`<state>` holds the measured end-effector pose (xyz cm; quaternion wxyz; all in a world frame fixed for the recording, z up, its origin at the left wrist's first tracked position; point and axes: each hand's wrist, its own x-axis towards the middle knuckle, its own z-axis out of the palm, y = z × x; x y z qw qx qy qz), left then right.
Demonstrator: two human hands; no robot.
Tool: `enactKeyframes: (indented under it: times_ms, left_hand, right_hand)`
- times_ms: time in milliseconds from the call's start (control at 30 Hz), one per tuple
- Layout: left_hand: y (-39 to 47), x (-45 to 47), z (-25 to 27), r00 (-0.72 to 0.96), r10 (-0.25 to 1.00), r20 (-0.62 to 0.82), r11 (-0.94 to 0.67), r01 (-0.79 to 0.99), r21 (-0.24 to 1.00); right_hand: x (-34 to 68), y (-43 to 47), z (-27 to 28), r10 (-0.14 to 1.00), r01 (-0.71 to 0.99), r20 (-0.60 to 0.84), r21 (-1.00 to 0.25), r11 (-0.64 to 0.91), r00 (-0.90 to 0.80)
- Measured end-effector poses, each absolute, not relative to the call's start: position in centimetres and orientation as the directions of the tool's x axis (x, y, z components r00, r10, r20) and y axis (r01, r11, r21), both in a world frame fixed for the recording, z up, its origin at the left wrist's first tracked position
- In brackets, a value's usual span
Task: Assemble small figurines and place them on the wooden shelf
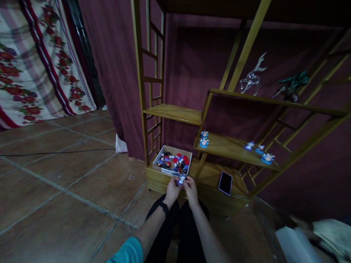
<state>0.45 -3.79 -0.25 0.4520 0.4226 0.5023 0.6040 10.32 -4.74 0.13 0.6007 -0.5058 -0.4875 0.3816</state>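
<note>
Between my two hands is a small white and purple-blue figurine (181, 179), held just in front of the box. My left hand (173, 190) has its fingers closed on the figurine's left side. From the other side my right hand (190, 188) pinches it with the fingertips. Right behind them an open white box (155, 163) holds many small figurines, some with red round bases, others purple or black. The box rests on the lowest board of a wooden shelf unit.
Several small figurines stand on the middle shelf (227, 146), in groups at its left and right ends. A phone (225, 183) lies on the bottom board (205, 173). Higher up are a clear deer figure (251, 80) and a dark green figure (293, 86). A cable (57, 152) crosses the floor.
</note>
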Motion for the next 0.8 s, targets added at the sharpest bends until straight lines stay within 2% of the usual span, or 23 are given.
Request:
enactKeyframes:
  times_ms: [367,533,800]
  left_hand:
    - [-3.4,0.5,-0.1,-0.119,0.99,0.073,-0.099,-0.234,0.967]
    - [-4.0,0.3,0.8,-0.093,0.996,0.006,-0.029,-0.247,0.969]
    - [-3.9,0.1,0.9,-0.011,0.991,-0.132,0.119,-0.364,0.924]
  right_hand:
    - [10.6,-4.6,-0.1,0.968,0.004,0.164,-0.986,0.166,0.192]
    - [10.8,-4.2,-0.9,0.974,0.005,0.154,-0.988,0.156,0.163]
    - [10.9,-4.0,-1.4,0.973,0.014,0.165,-0.986,0.165,0.163]
